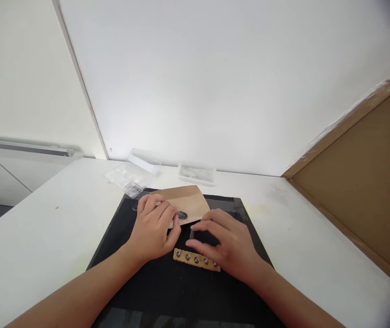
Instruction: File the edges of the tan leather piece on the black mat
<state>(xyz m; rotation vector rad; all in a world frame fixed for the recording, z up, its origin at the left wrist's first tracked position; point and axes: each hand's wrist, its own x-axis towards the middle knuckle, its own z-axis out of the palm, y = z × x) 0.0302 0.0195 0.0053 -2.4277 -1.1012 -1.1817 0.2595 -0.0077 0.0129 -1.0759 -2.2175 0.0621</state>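
Five little bits [196,260] sit on the tan strip [192,262], lower middle of the frame. Your right hand [232,241] seems to pinch a small dark piece [192,234]; loose fingers could drop it. Your left hand [153,230] bends over a dark tool [183,214]; I can't tell if it's gripped.

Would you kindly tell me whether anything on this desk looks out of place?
Mildly: the brown paper lies askew, its edges out of line with the black mat, and crumpled clear plastic packaging sits loosely by the mat's far left corner.
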